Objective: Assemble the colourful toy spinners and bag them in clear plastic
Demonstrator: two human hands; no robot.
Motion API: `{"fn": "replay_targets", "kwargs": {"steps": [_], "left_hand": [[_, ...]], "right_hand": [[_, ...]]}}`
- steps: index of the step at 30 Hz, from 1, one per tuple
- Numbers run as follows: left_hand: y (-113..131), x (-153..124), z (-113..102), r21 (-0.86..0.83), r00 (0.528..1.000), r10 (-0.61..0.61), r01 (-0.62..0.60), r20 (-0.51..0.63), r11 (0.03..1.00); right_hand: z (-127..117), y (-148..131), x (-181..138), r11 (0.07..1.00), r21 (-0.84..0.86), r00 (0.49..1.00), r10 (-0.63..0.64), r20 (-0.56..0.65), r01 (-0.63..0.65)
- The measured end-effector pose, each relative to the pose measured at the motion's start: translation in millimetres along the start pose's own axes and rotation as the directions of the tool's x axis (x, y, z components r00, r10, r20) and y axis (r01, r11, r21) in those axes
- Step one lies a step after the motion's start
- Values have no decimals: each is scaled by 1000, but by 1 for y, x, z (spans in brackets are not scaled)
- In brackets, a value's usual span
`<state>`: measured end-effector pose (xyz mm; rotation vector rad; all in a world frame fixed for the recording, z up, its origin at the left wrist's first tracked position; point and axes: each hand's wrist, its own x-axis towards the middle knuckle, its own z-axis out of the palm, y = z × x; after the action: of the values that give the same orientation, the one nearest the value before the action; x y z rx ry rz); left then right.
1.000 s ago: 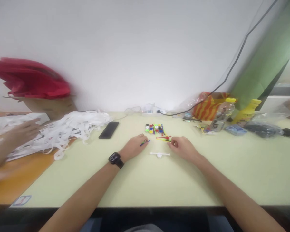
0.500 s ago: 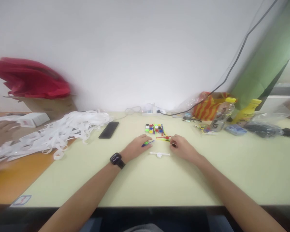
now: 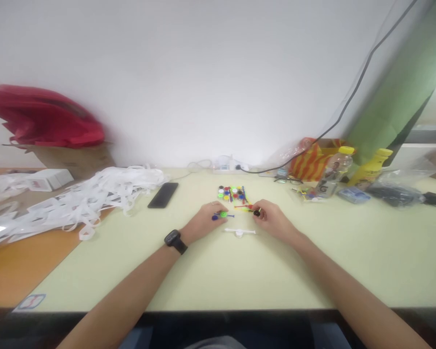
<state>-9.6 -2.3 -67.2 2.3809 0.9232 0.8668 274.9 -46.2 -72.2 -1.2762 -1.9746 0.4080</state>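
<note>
My left hand (image 3: 204,219), with a black watch on the wrist, has its thumb and fingers closed around small plastic parts. Among them show a green disc (image 3: 223,214), a blue disc (image 3: 214,217) and a thin blue stick (image 3: 231,216) poking out to the right. My right hand (image 3: 274,219) pinches a small black disc (image 3: 256,213) at its fingertips. Beside that disc lie red and yellow sticks (image 3: 242,207). On the table between and just below the hands rests a white stick-like piece with a round middle (image 3: 239,232). Several coloured discs (image 3: 226,192) stand grouped beyond the hands.
A black phone (image 3: 163,195) lies left of the hands, beside a heap of white straps (image 3: 105,194). To the right stand a clear bottle (image 3: 336,172), a yellow bottle (image 3: 371,169) and a striped bag (image 3: 308,162). Against the wall sits a white power strip (image 3: 225,165).
The black disc has come into clearer view at my right fingertips. The blue stick in my left hand has levelled out, exposing the green and blue discs. The co-worker's hand has left the far left.
</note>
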Motion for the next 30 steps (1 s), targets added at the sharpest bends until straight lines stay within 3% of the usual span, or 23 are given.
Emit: {"fn": "replay_targets", "kwargs": {"steps": [5, 9, 13, 16, 18, 20, 22, 25, 28, 30], "left_hand": [[1, -1, -2, -7, 1000, -15, 15, 17, 1000], [1, -1, -2, -4, 1000, -14, 14, 11, 1000], [0, 0, -1, 21, 1000, -16, 17, -17, 1000], [2, -1, -1, 45, 999, -21, 22, -26, 999], [4, -1, -1, 41, 1000, -22, 23, -18, 999], [5, -2, 0, 39, 1000, -20, 21, -14, 999], [6, -2, 0, 47, 1000, -15, 16, -23, 999], [7, -2, 0, 46, 1000, 6, -4, -31, 999], [6, -1, 0, 18, 999, 28, -28, -36, 999], [7, -1, 0, 8, 998, 32, -32, -50, 999]], "right_hand": [[-6, 4, 2, 991, -134, 998, -7, -62, -2], [-17, 15, 3, 913, -383, 984, 91, -156, -145], [-27, 31, 2, 783, -572, 970, 207, -127, -242], [-27, 33, 1, 753, -609, 967, 234, -106, -249], [-23, 25, 2, 782, -583, 975, 192, -110, -220], [-19, 10, 1, 869, -481, 993, 86, -80, -114], [-13, -10, -2, 954, -293, 998, -69, -2, 65], [-1, -36, -10, 970, -38, 959, -230, 167, 239], [8, -47, -16, 969, 44, 923, -245, 298, 243], [8, -45, -15, 977, 27, 933, -208, 292, 210]]}}
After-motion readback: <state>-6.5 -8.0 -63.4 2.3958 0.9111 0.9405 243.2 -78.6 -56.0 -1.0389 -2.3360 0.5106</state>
